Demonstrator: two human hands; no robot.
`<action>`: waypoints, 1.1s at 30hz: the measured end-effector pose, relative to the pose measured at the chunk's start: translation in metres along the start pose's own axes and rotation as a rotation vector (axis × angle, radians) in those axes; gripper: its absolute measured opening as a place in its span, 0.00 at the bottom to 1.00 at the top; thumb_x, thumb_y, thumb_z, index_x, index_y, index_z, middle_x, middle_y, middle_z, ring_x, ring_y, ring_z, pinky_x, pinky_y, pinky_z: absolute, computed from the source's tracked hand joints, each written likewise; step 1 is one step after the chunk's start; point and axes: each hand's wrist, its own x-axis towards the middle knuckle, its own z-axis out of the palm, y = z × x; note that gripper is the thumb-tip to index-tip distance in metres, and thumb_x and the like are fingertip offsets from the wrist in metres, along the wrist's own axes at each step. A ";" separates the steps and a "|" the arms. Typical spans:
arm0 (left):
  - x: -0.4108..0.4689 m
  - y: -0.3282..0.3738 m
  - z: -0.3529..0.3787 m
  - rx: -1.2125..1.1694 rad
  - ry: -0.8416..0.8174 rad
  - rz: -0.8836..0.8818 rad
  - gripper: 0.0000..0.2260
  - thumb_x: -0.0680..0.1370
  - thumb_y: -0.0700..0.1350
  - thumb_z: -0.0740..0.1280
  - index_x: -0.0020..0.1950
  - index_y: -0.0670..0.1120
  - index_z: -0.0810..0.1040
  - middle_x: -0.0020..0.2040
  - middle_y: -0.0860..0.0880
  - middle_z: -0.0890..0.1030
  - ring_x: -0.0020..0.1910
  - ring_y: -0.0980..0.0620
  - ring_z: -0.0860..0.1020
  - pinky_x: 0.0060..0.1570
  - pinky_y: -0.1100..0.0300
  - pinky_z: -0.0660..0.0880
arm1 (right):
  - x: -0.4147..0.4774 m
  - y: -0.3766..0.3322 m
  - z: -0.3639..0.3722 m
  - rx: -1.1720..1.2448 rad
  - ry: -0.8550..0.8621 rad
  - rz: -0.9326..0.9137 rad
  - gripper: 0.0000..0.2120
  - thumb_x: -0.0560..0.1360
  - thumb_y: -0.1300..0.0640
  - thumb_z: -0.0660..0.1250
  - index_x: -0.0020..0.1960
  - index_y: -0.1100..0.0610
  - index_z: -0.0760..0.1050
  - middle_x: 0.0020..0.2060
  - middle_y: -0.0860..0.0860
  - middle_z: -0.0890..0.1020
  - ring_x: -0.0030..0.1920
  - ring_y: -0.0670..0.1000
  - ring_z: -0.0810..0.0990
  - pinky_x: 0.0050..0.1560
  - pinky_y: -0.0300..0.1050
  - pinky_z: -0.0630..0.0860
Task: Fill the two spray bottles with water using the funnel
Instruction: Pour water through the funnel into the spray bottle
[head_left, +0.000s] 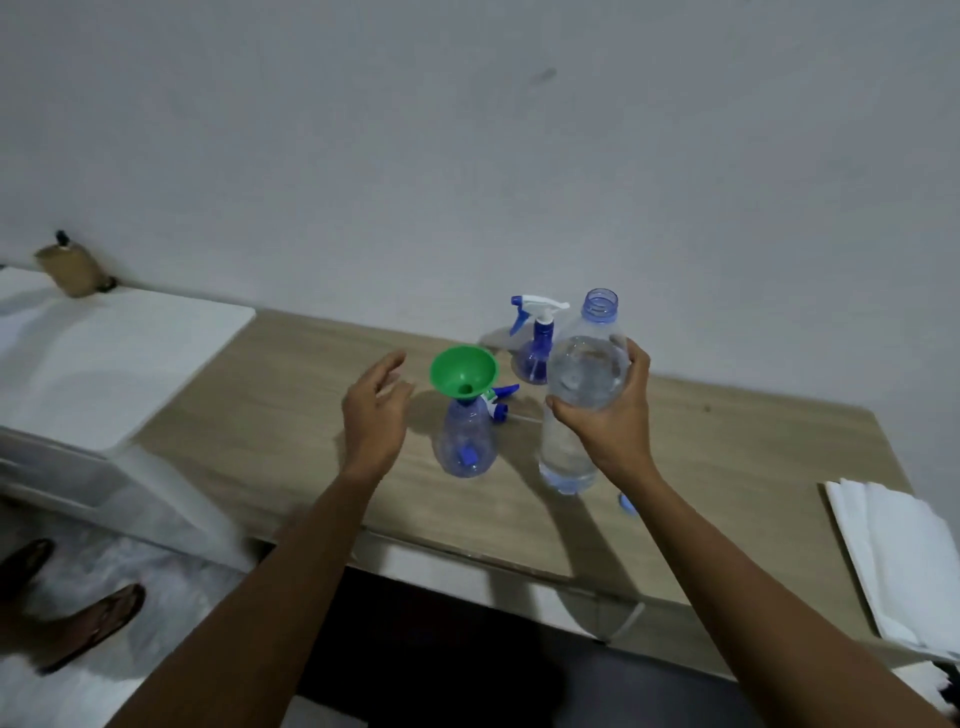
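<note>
From the head view, my right hand (613, 421) has its fingers wrapped round the uncapped clear plastic water bottle (584, 379), which is partly full and nearly upright, just right of the spray bottles. My left hand (375, 415) hovers with fingers relaxed and holding nothing, just beside the green plastic funnel (464, 370). The funnel sits in the neck of the near clear blue-tinted spray bottle (465, 441) on the wooden table (270, 395). The second spray bottle with its white-and-blue trigger head (535, 343) stands behind. The risk I see is that nothing steadies the funnel. A fast pour could tip the light, empty-looking bottle or overflow the funnel.
</note>
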 end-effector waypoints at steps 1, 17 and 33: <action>-0.001 -0.018 -0.001 0.029 -0.082 -0.065 0.21 0.75 0.31 0.68 0.68 0.40 0.77 0.63 0.46 0.81 0.64 0.46 0.78 0.61 0.63 0.77 | -0.003 -0.001 0.004 0.007 0.013 -0.001 0.44 0.64 0.63 0.82 0.70 0.46 0.61 0.53 0.18 0.70 0.54 0.27 0.75 0.49 0.27 0.73; 0.001 -0.046 0.025 0.074 -0.408 -0.112 0.31 0.68 0.40 0.81 0.70 0.44 0.76 0.63 0.48 0.81 0.65 0.50 0.77 0.55 0.64 0.71 | -0.019 -0.024 0.021 -0.074 0.011 -0.071 0.40 0.61 0.62 0.84 0.67 0.50 0.67 0.56 0.33 0.78 0.58 0.41 0.80 0.56 0.45 0.80; -0.010 -0.041 0.038 0.083 -0.361 -0.060 0.18 0.72 0.39 0.77 0.61 0.43 0.82 0.47 0.49 0.84 0.46 0.54 0.80 0.39 0.78 0.71 | 0.014 -0.052 -0.030 -0.267 -0.537 0.063 0.34 0.59 0.58 0.83 0.60 0.48 0.74 0.49 0.47 0.85 0.48 0.52 0.85 0.50 0.58 0.83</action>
